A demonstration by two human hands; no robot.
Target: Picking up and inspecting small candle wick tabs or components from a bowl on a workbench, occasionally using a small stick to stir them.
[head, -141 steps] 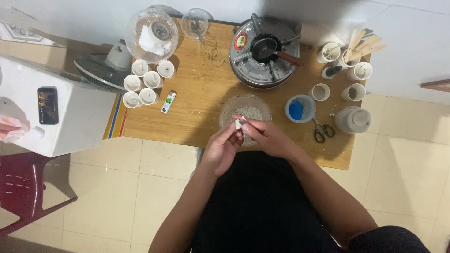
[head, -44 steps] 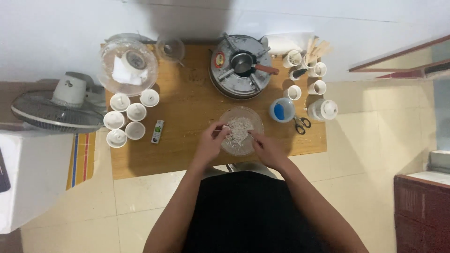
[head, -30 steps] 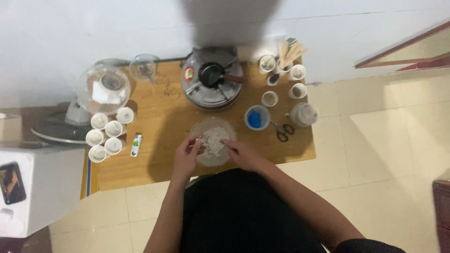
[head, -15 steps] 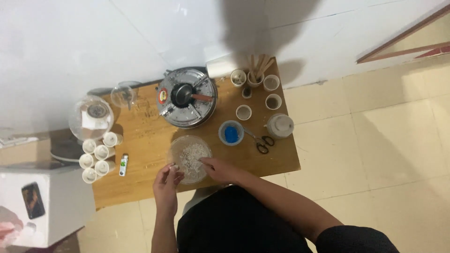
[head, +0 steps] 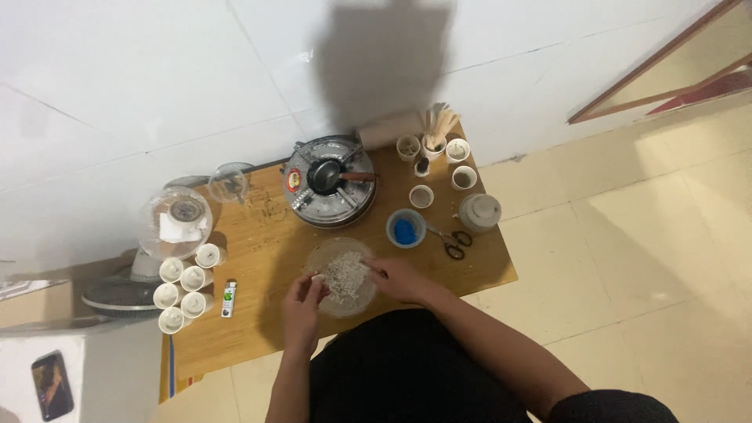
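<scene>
both hands at the glass bowl (head: 341,276): left hand (head: 301,301) pinches a white bit, right hand (head: 398,277) grip unclear.

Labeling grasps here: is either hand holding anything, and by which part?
Left hand pinches a small white piece between its fingertips at the glass bowl's left rim. Right hand rests its fingers at the right rim; whether they hold anything cannot be told.
</scene>
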